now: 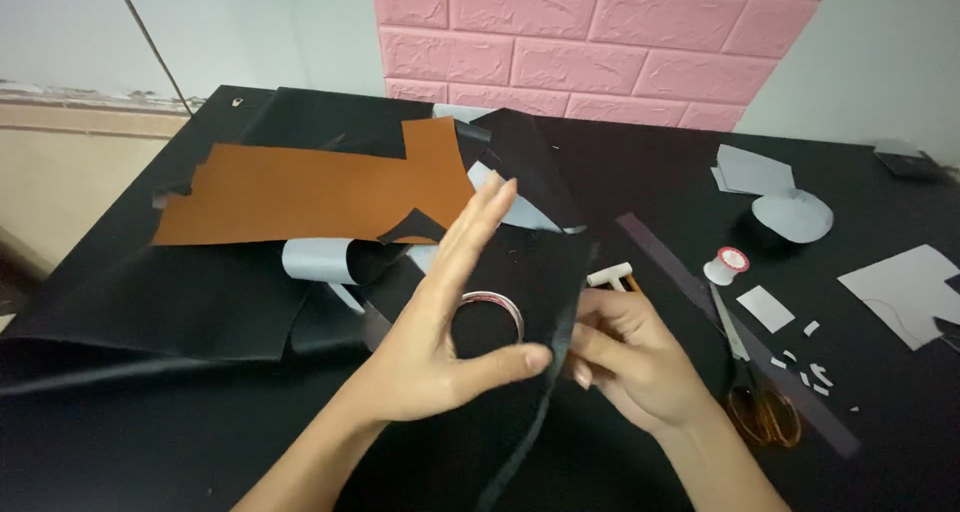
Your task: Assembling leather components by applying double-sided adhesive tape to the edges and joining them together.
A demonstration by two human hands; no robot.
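Note:
My left hand (440, 342) is spread with straight fingers against a black leather-like sheet (530, 262) that stands folded above the table. A thin roll of tape (518, 314) sits in the crook between its thumb and forefinger. My right hand (625, 357) is just right of it and pinches the sheet's right edge (566, 337) between thumb and fingertips. The two hands are almost touching across that edge.
A brown sheet (310, 187) lies at the back left over more black material, with curled grey paper (315, 260) below it. To the right are a small white mallet (610, 275), a white spool (727, 264), orange-handled scissors (760, 407), a long dark strip (690, 287) and grey paper cutouts (900, 287).

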